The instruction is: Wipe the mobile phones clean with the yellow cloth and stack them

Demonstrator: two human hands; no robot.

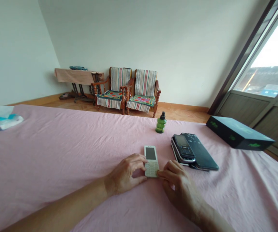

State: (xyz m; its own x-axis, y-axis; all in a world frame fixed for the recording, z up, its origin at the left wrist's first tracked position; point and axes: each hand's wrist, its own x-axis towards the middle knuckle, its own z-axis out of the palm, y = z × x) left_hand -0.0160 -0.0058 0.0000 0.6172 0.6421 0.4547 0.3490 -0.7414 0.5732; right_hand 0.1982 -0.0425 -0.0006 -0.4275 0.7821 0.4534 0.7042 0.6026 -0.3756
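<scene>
While gripping a white phone (151, 162) by its edges, both hands (127, 174) (182, 185) over pink cloth (68, 145), two chairs (145, 84) beyond.

Hands (123, 174) angled inward, fingers (137, 159) bent

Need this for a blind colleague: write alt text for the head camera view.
A person's left hand and right hand touch opposite sides of a white keypad phone on a pink cloth. To the right are a dark keypad phone atop other devices and a black box; beyond stand a green bottle and, farther back, two wooden armchairs.
</scene>
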